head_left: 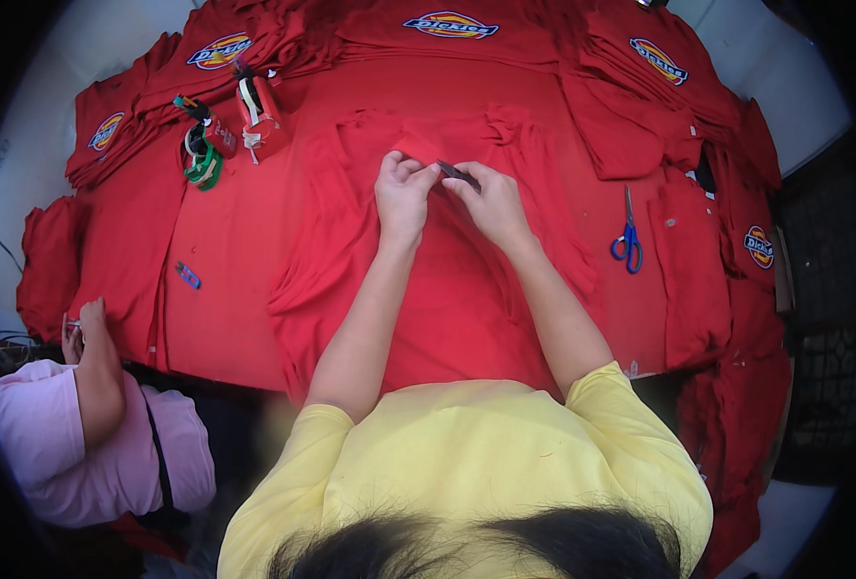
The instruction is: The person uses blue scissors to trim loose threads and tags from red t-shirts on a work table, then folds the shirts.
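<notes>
A shirt (pixel 428 289) lies spread on the table (pixel 785 87), its collar end under the fingers (pixel 418 174) of the left hand (pixel 404 198) and right hand (pixel 491 203), which meet there touching, a small tool (pixel 459 174) between them. Well right of the fingers lie scissors (pixel 628 241); well left of them a tape dispenser (pixel 259 116) and a bundle of clips (pixel 201 154), nearer the person a small clip (pixel 188 276). Beyond the fingers folded shirts (pixel 447 29) line the far edge; far left and nearer, another person's hand (pixel 85 323) rests at the table's edge.
</notes>
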{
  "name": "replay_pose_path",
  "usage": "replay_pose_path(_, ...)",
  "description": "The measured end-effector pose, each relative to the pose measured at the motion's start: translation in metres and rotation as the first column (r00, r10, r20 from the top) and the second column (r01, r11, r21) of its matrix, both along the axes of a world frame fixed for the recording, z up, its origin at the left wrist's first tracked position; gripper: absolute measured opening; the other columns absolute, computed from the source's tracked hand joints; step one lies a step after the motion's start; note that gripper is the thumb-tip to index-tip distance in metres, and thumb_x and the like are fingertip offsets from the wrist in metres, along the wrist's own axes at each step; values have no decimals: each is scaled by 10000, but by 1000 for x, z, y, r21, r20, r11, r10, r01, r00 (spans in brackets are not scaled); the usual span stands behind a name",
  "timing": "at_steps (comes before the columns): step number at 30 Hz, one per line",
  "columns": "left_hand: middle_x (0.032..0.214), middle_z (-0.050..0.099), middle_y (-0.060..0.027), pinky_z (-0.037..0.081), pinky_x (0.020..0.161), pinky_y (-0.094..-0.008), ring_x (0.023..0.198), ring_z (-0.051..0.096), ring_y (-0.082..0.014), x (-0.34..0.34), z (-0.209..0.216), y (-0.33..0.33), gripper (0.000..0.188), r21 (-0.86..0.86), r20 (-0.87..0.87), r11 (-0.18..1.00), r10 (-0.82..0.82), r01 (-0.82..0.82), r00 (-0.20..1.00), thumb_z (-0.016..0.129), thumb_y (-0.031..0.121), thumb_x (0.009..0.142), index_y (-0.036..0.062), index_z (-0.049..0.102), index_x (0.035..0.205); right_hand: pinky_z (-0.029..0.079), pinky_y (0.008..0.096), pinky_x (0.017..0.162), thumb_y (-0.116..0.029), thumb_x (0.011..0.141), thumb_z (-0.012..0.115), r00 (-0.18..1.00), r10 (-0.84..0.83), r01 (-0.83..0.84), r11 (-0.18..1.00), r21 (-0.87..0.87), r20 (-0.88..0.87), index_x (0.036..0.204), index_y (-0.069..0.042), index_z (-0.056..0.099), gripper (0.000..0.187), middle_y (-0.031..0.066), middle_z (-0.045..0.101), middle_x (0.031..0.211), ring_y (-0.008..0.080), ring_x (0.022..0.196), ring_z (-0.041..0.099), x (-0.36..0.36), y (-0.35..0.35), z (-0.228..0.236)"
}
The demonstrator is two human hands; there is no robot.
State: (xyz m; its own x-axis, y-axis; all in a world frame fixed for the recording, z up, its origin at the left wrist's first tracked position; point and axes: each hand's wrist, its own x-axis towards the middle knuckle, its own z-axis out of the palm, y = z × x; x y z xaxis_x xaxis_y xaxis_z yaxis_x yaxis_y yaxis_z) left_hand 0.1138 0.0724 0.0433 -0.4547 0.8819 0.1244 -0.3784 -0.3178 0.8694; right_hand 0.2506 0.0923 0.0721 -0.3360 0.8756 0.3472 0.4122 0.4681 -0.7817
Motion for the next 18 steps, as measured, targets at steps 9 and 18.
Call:
replay_pose_path(9, 934, 546, -93, 480, 733, -227, 839, 593, -134, 1, 5, -3, 585, 10, 10, 999, -39, 39, 999, 649, -42, 816, -126, 310, 1285, 476, 337, 639, -250, 851, 655, 997, -5, -6, 990, -143, -77, 977, 5, 645, 285, 147, 666, 811, 245, 709, 646, 0, 8, 1)
replay_pose_path(18, 1306, 538, -134, 458, 937, -274, 1112, 560, -165, -74, -6, -5, 634, -619, -529, 736, -649, 275, 546, 632, 168, 894, 17, 321, 1426, 506, 248, 649, -243, 930, 585, 886, -132, -36, 937, -348, -445, 1129, -11, 491, 319, 77, 613, 869, 113, 677, 573, 75, 25, -12)
